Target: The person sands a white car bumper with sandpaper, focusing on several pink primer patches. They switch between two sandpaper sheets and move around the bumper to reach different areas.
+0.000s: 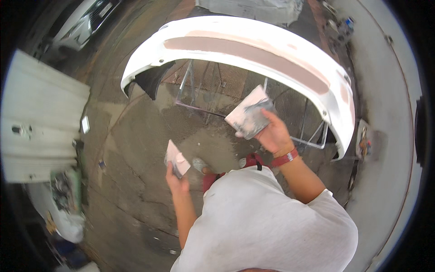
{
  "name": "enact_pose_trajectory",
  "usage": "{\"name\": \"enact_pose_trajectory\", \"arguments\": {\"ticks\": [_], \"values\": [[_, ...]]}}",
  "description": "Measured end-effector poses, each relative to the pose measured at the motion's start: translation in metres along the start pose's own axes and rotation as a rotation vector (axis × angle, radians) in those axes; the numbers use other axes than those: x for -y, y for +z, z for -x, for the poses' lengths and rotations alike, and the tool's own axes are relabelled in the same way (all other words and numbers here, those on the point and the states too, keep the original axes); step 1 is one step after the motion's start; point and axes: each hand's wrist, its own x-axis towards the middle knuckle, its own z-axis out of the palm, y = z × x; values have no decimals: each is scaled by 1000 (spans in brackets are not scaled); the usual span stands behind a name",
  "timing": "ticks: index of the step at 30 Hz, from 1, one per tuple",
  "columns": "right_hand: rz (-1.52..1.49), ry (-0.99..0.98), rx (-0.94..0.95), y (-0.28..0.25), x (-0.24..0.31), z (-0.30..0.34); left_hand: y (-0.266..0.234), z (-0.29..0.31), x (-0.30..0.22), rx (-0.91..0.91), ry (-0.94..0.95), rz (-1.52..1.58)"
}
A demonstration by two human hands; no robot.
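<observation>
In my right hand (276,136) is a flat square putty board (249,115), smeared grey and pale pink, with my thumb lying over its near edge. My left hand (178,182) grips a smaller flat putty spreader (177,159) coated in pale pink filler; its far corner points upward. The two pieces are apart. Beyond both hands a white car bumper (149,50) curves across the view, with a long brownish-pink filler patch (244,52) along its middle. Neither hand touches the bumper.
A thin metal stand (183,81) is under the bumper. A white car (81,27) is at the far left, a pale panel (41,118) at the left. A grey wall (385,90) runs along the right, with a tray of small items (363,141) near it.
</observation>
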Motion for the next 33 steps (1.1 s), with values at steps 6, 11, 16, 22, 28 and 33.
{"name": "enact_pose_trajectory", "arguments": {"ticks": [6,11,16,22,28,33], "values": [[-30,-368,-153,28,-18,-22,72,-86,-89,268,-92,-289],[16,-633,-264,43,-7,-22,112,-159,-133,332,-105,-319],[3,-928,-410,12,36,13,143,-193,-115,375,-175,-325],[151,-1199,-843,-84,120,24,200,-174,-63,409,-241,-407],[344,-1326,-1289,-107,176,-27,260,-154,1,582,-329,-567],[385,-1325,-1513,-124,183,-66,299,-135,42,628,-388,-664]]}}
